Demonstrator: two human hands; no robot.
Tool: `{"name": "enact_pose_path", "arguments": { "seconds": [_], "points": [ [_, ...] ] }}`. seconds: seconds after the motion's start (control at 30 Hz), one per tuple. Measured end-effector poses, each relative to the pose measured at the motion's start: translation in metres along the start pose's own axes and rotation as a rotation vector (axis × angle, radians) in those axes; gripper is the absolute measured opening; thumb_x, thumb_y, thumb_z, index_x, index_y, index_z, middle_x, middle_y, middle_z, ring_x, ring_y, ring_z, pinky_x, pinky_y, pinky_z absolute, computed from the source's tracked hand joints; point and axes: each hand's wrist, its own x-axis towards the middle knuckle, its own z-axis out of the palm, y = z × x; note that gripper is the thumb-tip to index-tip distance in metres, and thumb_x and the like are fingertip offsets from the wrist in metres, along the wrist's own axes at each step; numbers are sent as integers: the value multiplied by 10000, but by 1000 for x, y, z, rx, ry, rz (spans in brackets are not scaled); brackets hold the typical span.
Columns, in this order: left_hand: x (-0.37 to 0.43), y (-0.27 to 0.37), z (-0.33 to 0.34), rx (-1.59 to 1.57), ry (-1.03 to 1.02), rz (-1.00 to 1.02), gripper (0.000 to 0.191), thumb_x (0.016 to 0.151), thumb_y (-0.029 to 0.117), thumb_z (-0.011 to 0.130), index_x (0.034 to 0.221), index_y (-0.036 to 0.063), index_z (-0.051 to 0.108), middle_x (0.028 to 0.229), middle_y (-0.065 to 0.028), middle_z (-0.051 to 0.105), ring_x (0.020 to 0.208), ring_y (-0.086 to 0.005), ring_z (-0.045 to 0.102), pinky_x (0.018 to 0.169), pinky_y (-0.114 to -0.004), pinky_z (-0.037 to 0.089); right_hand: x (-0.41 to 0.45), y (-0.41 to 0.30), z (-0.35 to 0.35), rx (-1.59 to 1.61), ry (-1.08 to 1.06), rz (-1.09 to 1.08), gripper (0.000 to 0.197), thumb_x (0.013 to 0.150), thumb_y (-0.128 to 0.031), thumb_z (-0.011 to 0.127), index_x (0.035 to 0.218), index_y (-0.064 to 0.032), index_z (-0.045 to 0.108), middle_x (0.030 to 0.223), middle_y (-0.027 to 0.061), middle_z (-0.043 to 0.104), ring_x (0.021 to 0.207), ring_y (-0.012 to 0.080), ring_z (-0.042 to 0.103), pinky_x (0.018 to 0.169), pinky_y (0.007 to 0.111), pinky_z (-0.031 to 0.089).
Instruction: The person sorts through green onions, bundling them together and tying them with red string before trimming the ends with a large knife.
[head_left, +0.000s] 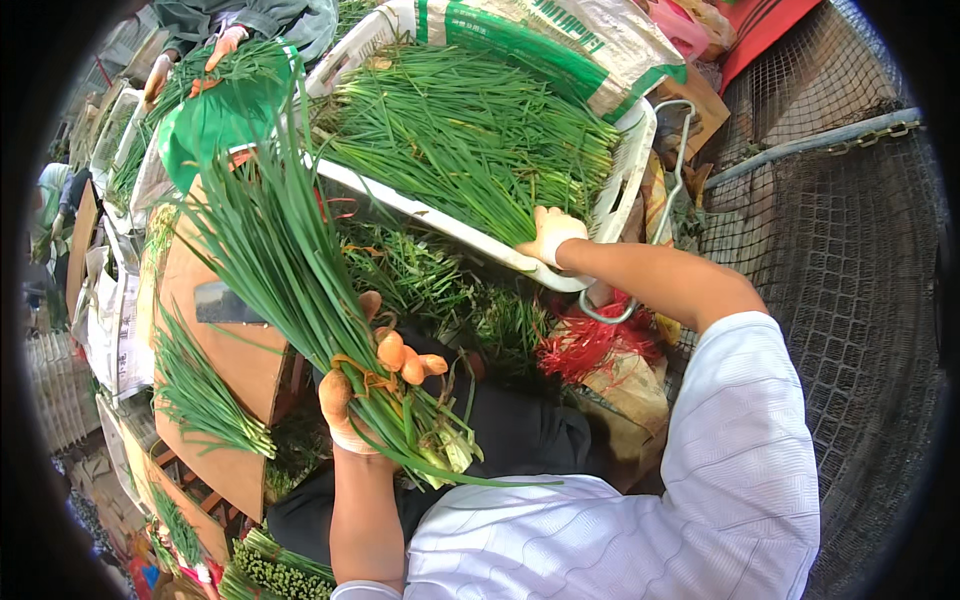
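My left hand, in a glove with orange fingertips, is closed round a bunch of long green leafy stalks near their pale root ends. The leaves fan out up and to the left. In a white plastic crate lies a thick layer of similar green stalks. My right hand, gloved, reaches into the crate's near right corner and touches the pale ends there; its fingertips are partly hidden, so its grip cannot be told. A smaller bunch of stalks lies on a brown board at the left.
A dark blade-like plate is on the brown board. Loose trimmings and red plastic string lie below the crate. A bent metal rod stands by its right end. Another person's gloved hands handle greens at upper left.
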Motion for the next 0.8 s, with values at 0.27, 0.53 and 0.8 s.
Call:
{"name": "enact_pose_path", "arguments": {
  "seconds": [0.27,0.53,0.8],
  "points": [
    [-8,0,-1,-30,-21,-24,849,830,388,757,1514,69,368,861,-62,605,901,-282,711,944,-559,494,20,7,27,-28,-32,-129,478,798,-222,689,1206,-34,528,1096,249,694,1001,388,692,873,501,544],
    [-15,-4,-7,-52,-187,38,741,968,408,625,1538,48,316,1184,-130,696,1076,-301,689,1002,-550,476,16,28,-76,814,-335,43,405,843,-189,637,1228,-67,599,811,129,668,627,216,609,532,353,496],
    [-10,-9,-16,-6,-179,43,604,956,500,595,1373,70,514,1189,-80,699,1261,-320,573,1131,-561,388,-118,-26,-142,1608,-634,-120,432,967,-382,654,1254,-74,555,826,15,576,558,106,458,459,253,374]
  ]
}}
